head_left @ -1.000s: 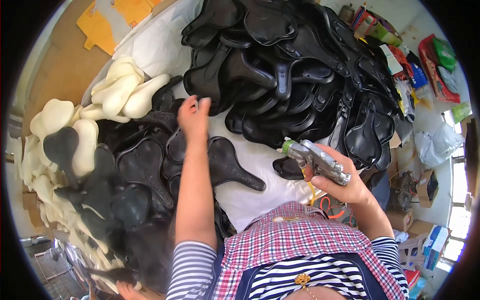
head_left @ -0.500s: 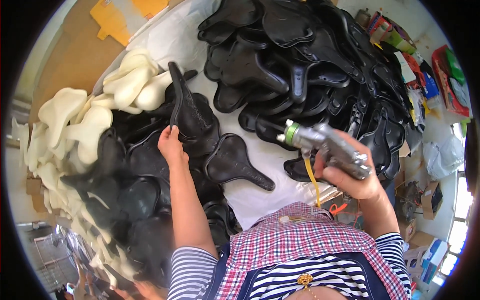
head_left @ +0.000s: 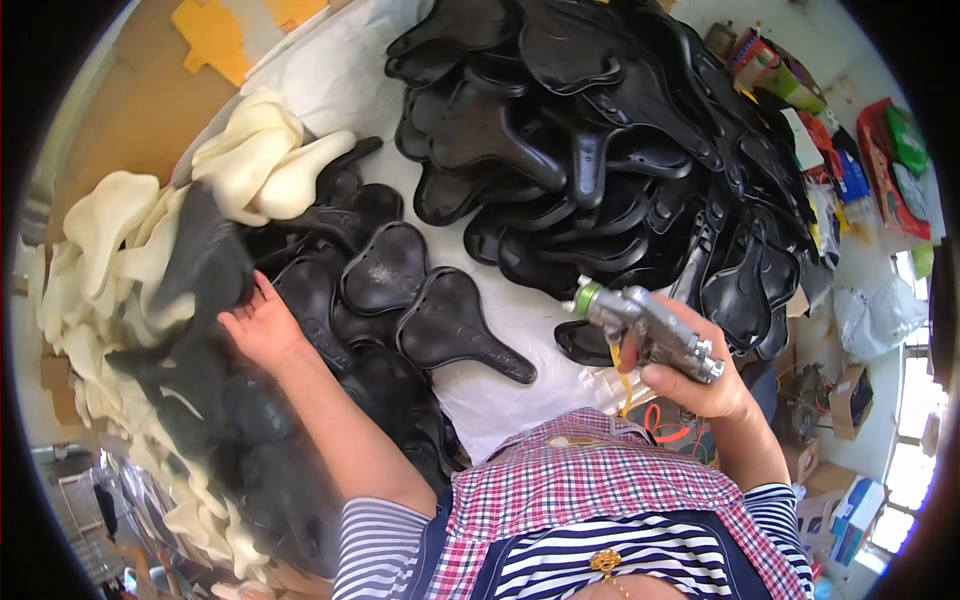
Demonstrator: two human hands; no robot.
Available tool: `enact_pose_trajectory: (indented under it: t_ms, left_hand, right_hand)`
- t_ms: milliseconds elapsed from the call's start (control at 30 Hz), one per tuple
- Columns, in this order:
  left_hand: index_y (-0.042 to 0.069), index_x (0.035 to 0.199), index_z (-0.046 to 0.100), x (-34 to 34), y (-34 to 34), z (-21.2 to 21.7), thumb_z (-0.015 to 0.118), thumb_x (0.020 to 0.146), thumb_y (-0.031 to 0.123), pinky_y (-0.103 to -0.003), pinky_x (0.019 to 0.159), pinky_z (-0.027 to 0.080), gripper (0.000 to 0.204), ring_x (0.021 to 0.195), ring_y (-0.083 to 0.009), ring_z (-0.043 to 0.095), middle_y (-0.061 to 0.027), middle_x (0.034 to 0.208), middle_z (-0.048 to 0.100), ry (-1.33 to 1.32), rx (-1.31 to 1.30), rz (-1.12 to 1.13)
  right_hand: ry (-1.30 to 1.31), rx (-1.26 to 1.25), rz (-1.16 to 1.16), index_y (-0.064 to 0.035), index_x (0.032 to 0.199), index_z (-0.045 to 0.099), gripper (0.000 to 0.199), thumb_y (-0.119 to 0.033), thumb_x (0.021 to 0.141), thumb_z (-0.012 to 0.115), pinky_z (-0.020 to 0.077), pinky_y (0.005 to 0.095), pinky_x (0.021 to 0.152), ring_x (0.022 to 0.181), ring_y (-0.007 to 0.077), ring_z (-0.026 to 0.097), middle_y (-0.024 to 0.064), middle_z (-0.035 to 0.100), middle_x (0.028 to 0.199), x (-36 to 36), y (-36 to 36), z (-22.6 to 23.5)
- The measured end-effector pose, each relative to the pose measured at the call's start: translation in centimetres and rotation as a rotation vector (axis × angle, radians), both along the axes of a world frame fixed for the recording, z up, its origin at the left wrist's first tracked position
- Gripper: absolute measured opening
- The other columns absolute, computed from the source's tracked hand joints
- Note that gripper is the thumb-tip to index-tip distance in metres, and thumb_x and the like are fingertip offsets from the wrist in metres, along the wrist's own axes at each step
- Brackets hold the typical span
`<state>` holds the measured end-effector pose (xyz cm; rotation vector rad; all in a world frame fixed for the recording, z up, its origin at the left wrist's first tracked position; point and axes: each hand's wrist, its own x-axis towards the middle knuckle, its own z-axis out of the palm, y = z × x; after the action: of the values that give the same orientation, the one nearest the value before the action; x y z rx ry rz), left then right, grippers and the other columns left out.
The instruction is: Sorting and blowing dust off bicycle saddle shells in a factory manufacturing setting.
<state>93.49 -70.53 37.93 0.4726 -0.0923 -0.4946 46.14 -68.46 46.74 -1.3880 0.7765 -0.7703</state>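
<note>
Right hand (head_left: 700,385) gripping spray gun (head_left: 645,330), left hand (head_left: 262,325) on black saddle (head_left: 205,265)

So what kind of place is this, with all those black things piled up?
Probably a small workshop that makes bicycle saddles. A big heap of black plastic saddle shells covers the white table, cream foam saddle pads lie beside it, and the right hand holds a metal spray gun.

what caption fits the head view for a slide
Left hand holds a black saddle shell over the black and cream pile, while the right hand grips a metal spray gun.
</note>
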Motion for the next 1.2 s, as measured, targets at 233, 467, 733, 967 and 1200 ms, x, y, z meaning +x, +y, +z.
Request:
enact_pose_trajectory:
  t_ms: [233,467,733,967,1200]
  left_hand:
    - [0.003,0.112,0.053,-9.8,-16.9,-8.9,0.069,0.082,0.017,-0.046,0.082,0.050,0.037,0.086,-0.0332,0.057,-0.0180,0.104,0.056,0.147,0.736,-0.713]
    - [0.002,0.112,0.054,-11.5,-21.3,-7.3,0.062,0.085,0.001,-0.051,0.084,0.050,0.028,0.099,-0.0329,0.059,-0.0177,0.110,0.059,0.176,0.603,-0.761]
    - [0.001,0.112,0.055,-3.1,-10.6,-1.6,0.061,0.084,-0.002,-0.036,0.072,0.056,0.029,0.085,-0.0222,0.065,-0.0105,0.101,0.065,-0.269,0.562,-0.504]
    - [0.002,0.103,0.057,-3.5,-4.6,-3.2,0.063,0.083,-0.001,-0.037,0.064,0.052,0.021,0.078,-0.0217,0.063,-0.0095,0.095,0.064,-0.196,0.774,-0.353]
    - [-0.003,0.114,0.050,2.8,5.0,3.3,0.049,0.096,0.021,-0.048,0.098,0.041,0.030,0.108,-0.0351,0.053,-0.0146,0.107,0.058,-0.128,0.331,0.049]
  right_hand:
    - [0.003,0.049,-0.060,0.0025,0.135,0.039,0.063,-0.009,0.080,0.068,0.0489,0.0320,0.083,0.090,0.0162,0.060,0.0103,0.061,0.098,-0.1,-0.4,-0.1]
    - [0.111,-0.022,-0.029,0.0026,0.134,0.039,0.066,-0.010,0.077,0.071,0.0482,0.0341,0.082,0.090,0.0195,0.060,0.0131,0.062,0.098,-1.7,-0.6,0.7]
    - [0.215,0.007,0.032,0.0011,0.127,0.049,0.058,-0.005,0.074,0.071,0.0495,0.0278,0.076,0.083,0.0134,0.061,0.0087,0.063,0.098,-3.3,-0.5,3.3]
    - [-0.015,-0.053,-0.217,0.0041,0.129,0.047,0.073,-0.021,0.067,0.075,0.0480,0.0270,0.070,0.077,0.0181,0.062,0.0120,0.064,0.088,-2.2,1.1,4.8]
    - [0.206,-0.024,-0.116,0.0037,0.131,0.044,0.072,-0.026,0.072,0.073,0.0468,0.0323,0.080,0.086,0.0198,0.061,0.0123,0.062,0.096,-4.9,2.1,3.1]
